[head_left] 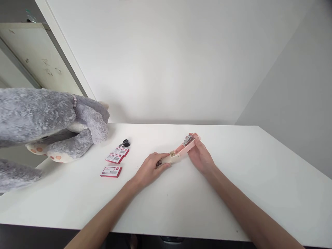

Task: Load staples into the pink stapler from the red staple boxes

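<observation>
A pink and cream stapler is unfolded above the white table, with metal parts showing inside its pink half. My left hand grips the cream end, thumb and fingers on either side of it. A dark brown patterned patch shows by that palm. Around the far pink end, my right hand is closed, its palm beneath and thumb at the side. Some of the right fingers are hidden behind the stapler.
Several red-and-white small boxes lie left of my hands, beside a small black-and-metal item. A large grey plush toy leans over the table's left side. Behind the white table rises a wall.
</observation>
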The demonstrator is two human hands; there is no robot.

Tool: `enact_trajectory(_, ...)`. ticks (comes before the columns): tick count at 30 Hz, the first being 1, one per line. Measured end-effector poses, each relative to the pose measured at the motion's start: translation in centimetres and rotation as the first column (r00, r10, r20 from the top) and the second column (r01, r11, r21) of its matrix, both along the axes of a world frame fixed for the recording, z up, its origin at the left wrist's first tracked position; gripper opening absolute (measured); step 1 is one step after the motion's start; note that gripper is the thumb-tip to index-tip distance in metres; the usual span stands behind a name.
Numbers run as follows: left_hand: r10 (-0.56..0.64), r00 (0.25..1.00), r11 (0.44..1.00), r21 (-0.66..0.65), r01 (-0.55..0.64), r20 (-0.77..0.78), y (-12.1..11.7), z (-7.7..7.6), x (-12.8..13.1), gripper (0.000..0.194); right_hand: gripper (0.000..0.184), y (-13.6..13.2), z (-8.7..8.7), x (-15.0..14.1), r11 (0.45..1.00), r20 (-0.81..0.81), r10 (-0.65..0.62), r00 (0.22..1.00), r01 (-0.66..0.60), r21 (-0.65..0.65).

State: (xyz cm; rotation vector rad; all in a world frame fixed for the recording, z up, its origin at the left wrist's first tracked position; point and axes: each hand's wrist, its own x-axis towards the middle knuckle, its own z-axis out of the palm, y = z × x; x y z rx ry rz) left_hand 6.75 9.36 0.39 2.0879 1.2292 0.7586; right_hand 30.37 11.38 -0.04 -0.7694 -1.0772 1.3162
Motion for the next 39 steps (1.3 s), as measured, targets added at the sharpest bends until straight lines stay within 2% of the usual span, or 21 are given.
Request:
enact_trajectory(4,-0.050,0.999,0.998,0.028,0.050,-0.011,0.2,-0.4,-0.1,0.042,0.041,-0.2,0.0,-0.3,0.999,-0.091,0.039,0.995,-0.038,0.010)
enact_trajectory(8,-0.104,0.994,0.991,0.085,0.102,0.016,0.3,-0.8,-0.2,0.040,0.042,-0.3,0.0,-0.5,0.999,-0.094,0.036,0.995,-0.037,-0.010)
enact_trajectory(14,-0.151,0.987,0.975,0.158,0.158,-0.056,0.2,-0.9,-0.1,0.037,0.038,-0.5,-0.3,-0.7,0.994,-0.142,0.101,0.985,-0.107,-0.034)
enact_trajectory(20,-0.187,0.980,0.966,0.172,0.195,-0.062,-0.1,-0.8,0.1,0.036,0.042,-0.7,-0.9,-1.1,0.995,-0.084,0.062,0.995,-0.069,-0.078)
enact_trajectory(27,-0.237,0.964,0.951,0.175,0.255,-0.121,-0.1,-0.7,0.2,0.035,0.037,-1.4,-1.1,-1.5,0.995,0.082,0.077,0.994,-0.071,-0.067)
enact_trajectory(32,-0.197,0.974,0.960,0.177,0.215,-0.114,-0.4,-0.4,0.4,0.035,0.040,-1.7,-0.8,-1.8,0.992,0.166,0.087,0.982,-0.070,-0.102)
enact_trajectory(36,-0.100,0.995,0.981,0.166,0.100,-0.006,-0.8,0.0,0.7,0.025,0.043,-1.9,-0.6,-2.0,0.990,0.209,0.118,0.971,-0.097,-0.105)
enact_trajectory(39,-0.032,0.997,0.992,0.126,0.022,0.071,-1.1,0.1,0.9,0.025,0.039,-2.1,-0.4,-2.3,0.987,0.221,0.150,0.964,-0.132,-0.095)
